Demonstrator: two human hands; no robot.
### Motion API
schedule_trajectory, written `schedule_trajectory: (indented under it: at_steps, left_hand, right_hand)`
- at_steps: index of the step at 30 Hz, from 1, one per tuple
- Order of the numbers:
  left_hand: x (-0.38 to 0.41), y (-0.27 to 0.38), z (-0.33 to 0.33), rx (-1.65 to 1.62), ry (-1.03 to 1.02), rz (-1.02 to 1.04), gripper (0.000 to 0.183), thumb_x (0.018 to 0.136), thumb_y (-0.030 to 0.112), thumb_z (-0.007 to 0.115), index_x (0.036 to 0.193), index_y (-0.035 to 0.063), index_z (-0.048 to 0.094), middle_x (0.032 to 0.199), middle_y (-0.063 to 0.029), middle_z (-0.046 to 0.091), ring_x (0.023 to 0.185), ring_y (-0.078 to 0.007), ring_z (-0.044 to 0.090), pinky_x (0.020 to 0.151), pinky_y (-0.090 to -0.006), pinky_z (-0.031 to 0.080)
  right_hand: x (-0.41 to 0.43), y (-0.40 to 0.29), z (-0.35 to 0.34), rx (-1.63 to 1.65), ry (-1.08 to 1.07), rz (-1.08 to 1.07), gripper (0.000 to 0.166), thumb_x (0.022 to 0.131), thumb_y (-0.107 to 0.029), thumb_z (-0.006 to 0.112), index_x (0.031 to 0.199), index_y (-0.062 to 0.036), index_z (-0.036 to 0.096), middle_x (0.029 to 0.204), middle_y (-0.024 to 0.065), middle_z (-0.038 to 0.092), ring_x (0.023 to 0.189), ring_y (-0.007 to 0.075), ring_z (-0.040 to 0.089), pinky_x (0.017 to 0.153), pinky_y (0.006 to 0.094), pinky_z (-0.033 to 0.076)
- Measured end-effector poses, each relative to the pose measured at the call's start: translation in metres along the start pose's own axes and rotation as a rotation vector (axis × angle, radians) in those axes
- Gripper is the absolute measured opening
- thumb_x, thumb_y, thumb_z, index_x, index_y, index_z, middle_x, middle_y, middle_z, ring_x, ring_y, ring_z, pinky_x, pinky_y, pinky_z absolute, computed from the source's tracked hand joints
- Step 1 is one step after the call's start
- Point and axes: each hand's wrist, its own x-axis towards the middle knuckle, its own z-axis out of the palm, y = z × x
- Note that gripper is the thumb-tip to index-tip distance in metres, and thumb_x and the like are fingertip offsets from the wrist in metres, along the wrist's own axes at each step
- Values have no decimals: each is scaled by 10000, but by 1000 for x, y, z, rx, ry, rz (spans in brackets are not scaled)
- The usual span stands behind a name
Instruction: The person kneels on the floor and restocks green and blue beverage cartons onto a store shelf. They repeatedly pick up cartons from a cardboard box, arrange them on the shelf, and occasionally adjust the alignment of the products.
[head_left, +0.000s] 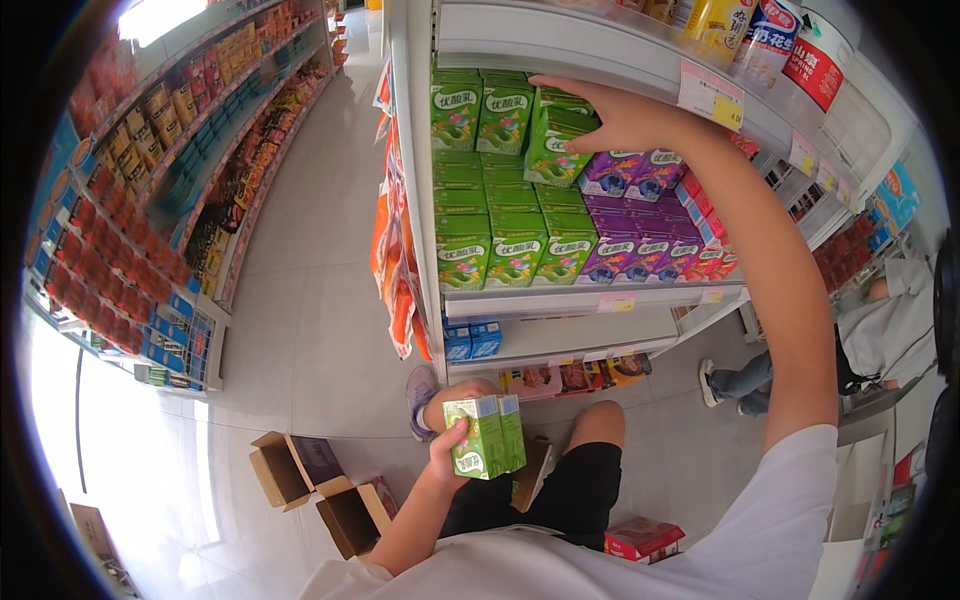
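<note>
My left hand (452, 452) holds two green drink cartons (486, 439) side by side above my lap. Up on the shelf, my right hand (616, 120) has its thumb and fingers around a green carton (556, 154) that leans slightly on the upper layer; its far fingertips are partly hidden behind the cartons. Rows of green cartons (462, 251) fill the shelf's left part, with more green ones stacked on top. To their right stand purple cartons (609, 250) with a blueberry picture, then red and pink cartons (709, 264).
A white upper shelf (555, 34) overhangs the cartons. Orange-red packets (397, 262) hang at the shelf's left side. Opened cardboard boxes (281, 471) and a red box (643, 538) lie on the floor. Another person (877, 330) is at the right. Stocked shelves (217, 135) line the aisle's left.
</note>
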Motion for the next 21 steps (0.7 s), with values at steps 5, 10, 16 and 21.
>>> schedule_trajectory:
  at_steps: [5,10,16,21]
  left_hand:
    - [2,-2,6,17,-3,-6,599,909,344,682,1437,202,439,1336,-87,577,1252,-310,584,1034,-484,503]
    - [3,0,6,50,-37,-21,589,915,350,679,1434,205,441,1311,-86,590,1233,-305,599,1043,-475,500]
    - [-1,1,4,-6,-22,12,560,915,322,676,1419,210,459,1348,-103,586,1268,-320,584,1066,-492,486]
    - [2,1,3,72,-3,-11,572,909,300,677,1423,209,445,1337,-104,585,1266,-323,584,1047,-500,501]
  right_hand:
    - [1,6,6,-78,6,-58,974,836,-296,792,1624,-195,229,1619,191,357,1485,348,364,1193,445,354]
    - [17,-22,28,-526,158,273,1137,693,-348,902,1605,-123,262,1539,230,440,1425,375,423,1181,445,353]
    - [7,-38,10,-314,132,113,1048,668,-427,915,1488,-37,392,1511,265,432,1401,407,431,1149,468,378]
    - [19,4,26,-488,258,132,1047,671,-468,908,1462,10,416,1440,255,505,1346,422,486,1126,481,410]
